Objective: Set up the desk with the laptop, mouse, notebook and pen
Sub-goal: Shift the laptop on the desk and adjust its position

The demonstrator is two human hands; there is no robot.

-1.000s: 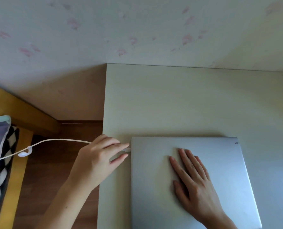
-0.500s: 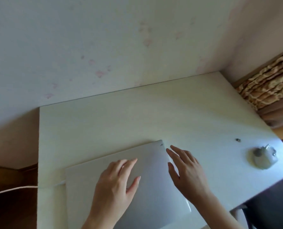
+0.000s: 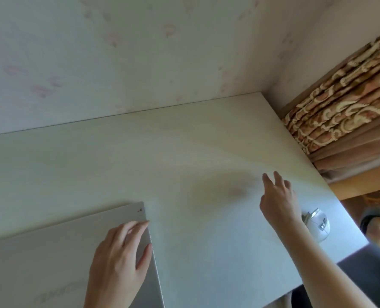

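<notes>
A closed silver laptop (image 3: pixel 58 247) lies flat on the white desk (image 3: pixel 184 152) at the lower left. My left hand (image 3: pixel 120 258) rests flat on the laptop's right edge, fingers spread, gripping nothing. My right hand (image 3: pixel 278 198) hovers over the desk's right side with its fingers apart and empty. Just right of that wrist, a small white mouse-like object (image 3: pixel 318 224) with metal parts sits near the desk's right edge, partly hidden by my forearm. No notebook or pen is in view.
A pale wall with faint pink marks backs the desk. Patterned brown curtains (image 3: pixel 344 103) hang at the right, above a wooden ledge (image 3: pixel 362 183). A dark seat or fabric (image 3: pixel 362 270) lies below the desk's right corner.
My view swung right. My left hand left the white cable at the laptop's left side and came to its right edge. My right hand lifted off the lid and reached right.
</notes>
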